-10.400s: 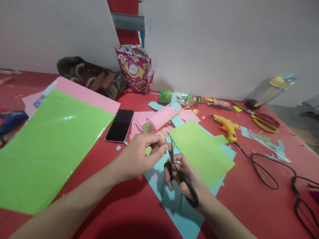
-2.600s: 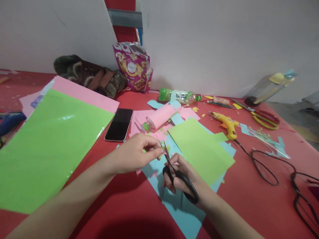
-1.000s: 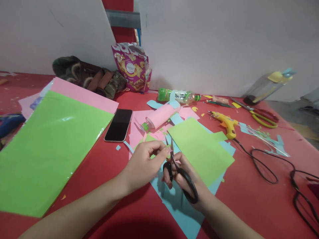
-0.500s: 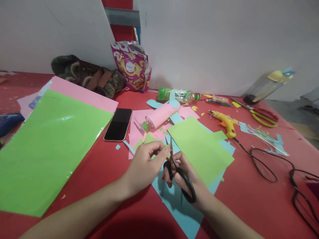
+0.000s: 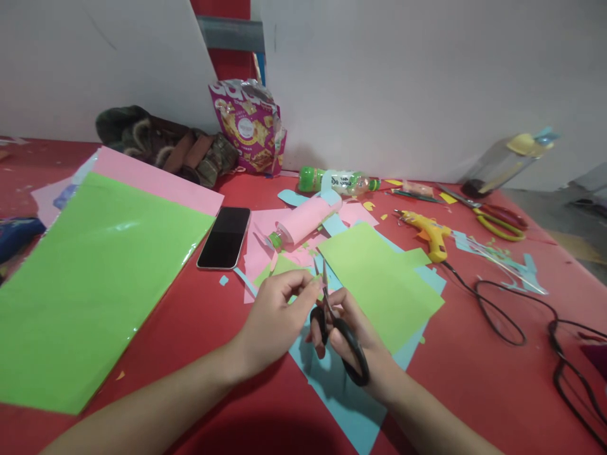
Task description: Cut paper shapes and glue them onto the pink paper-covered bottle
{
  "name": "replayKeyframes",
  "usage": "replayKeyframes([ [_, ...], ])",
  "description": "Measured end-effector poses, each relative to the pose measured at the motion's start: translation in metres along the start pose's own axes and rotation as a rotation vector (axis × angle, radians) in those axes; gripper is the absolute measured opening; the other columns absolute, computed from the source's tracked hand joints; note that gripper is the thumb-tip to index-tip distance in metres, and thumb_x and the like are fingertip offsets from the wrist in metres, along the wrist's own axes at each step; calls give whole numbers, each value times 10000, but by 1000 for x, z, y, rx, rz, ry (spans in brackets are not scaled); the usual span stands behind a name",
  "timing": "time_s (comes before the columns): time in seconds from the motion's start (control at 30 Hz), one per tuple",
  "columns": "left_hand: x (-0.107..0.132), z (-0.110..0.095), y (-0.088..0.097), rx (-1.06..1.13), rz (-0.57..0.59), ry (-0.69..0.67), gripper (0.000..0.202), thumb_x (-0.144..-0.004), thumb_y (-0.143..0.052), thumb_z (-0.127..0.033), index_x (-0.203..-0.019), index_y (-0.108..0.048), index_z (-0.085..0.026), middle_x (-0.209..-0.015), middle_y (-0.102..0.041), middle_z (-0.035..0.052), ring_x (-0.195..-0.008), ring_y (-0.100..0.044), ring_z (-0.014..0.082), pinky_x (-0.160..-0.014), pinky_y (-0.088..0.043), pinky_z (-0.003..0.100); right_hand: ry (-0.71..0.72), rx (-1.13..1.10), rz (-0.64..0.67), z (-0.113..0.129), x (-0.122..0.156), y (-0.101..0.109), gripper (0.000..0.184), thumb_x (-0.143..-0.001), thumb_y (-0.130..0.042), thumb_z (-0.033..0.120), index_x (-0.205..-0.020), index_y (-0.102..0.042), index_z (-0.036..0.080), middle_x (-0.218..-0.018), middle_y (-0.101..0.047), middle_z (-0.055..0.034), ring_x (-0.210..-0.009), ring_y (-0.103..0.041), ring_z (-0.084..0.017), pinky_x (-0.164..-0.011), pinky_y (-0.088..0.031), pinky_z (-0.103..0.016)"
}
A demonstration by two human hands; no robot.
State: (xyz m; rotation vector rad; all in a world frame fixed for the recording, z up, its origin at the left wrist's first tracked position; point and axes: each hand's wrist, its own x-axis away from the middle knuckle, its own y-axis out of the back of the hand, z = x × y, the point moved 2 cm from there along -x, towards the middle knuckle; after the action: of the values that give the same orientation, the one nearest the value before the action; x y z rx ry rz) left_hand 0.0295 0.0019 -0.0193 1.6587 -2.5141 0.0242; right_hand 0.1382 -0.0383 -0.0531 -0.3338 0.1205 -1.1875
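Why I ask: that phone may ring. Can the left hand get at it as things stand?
Probably yes: the phone lies uncovered near the left hand, nothing standing between, though that hand pinches a small paper piece it might first release.

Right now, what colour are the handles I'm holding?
The handles are black, clearest in the head view.

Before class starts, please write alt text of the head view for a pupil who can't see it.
A person's right grip holds open, black-handled scissors close to a small paper scrap pinched in the left grip. Beneath is a red table scattered with coloured paper; on it lie a phone, pink-wrapped bottle and yellow glue gun.
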Motion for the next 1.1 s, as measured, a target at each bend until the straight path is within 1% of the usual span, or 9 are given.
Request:
replayKeyframes([
  [0.33, 0, -1, 0, -27, -13, 9, 292, -809, -373, -248, -530, -329, -179, -333, -425, -74, -314, -449, 64, -356, -312, 180, -16, 29, -28, 0, 0, 0, 383, -704, -515, 525, -825, -302, 232, -609, -430, 47, -541, -415, -101, -522, -354, -251],
  [0.5, 1, -1, 0, -56, -42, 10, 287, -797, -378, -241, -521, -335, -174, -346, -400, -73, -322, -424, 60, -365, -299, 180, -14, 22, -35, 1, 0, 0, 382, -700, -529, 514, -817, -307, 227, -616, -434, 46, -529, -409, -93, -511, -351, -243],
  [0.67, 1, 0, 2, -108, -92, -8, 294, -778, -405, -232, -501, -334, -165, -401, -372, -64, -374, -397, 53, -389, -285, 176, -25, 1, -44, 0, 1, 0, 379, -696, -543, 501, -810, -310, 225, -631, -443, 43, -532, -413, -89, -507, -346, -237],
  [0.77, 1, 0, 3, -111, -80, -8, 297, -784, -400, -236, -505, -329, -164, -413, -348, -65, -383, -363, 49, -394, -270, 174, -25, 2, -50, 0, 0, -1, 387, -686, -550, 507, -804, -313, 224, -618, -443, 45, -523, -410, -90, -497, -343, -234],
  [0.93, 0, 1, 5, -142, -107, -25, 291, -777, -412, -216, -501, -344, -154, -464, -346, -55, -448, -348, 54, -433, -275, 174, -43, 15, -66, 2, 0, -1, 392, -680, -556, 508, -806, -317, 224, -611, -437, 48, -529, -414, -94, -499, -347, -241],
  [1.1, -1, 2, 5, -147, -88, -23, 299, -789, -400, -249, -510, -340, -160, -448, -335, -57, -430, -323, 61, -427, -260, 186, -50, 17, -79, 1, 0, 0, 406, -658, -576, 513, -796, -329, 222, -605, -442, 52, -509, -416, -86, -487, -356, -236],
])
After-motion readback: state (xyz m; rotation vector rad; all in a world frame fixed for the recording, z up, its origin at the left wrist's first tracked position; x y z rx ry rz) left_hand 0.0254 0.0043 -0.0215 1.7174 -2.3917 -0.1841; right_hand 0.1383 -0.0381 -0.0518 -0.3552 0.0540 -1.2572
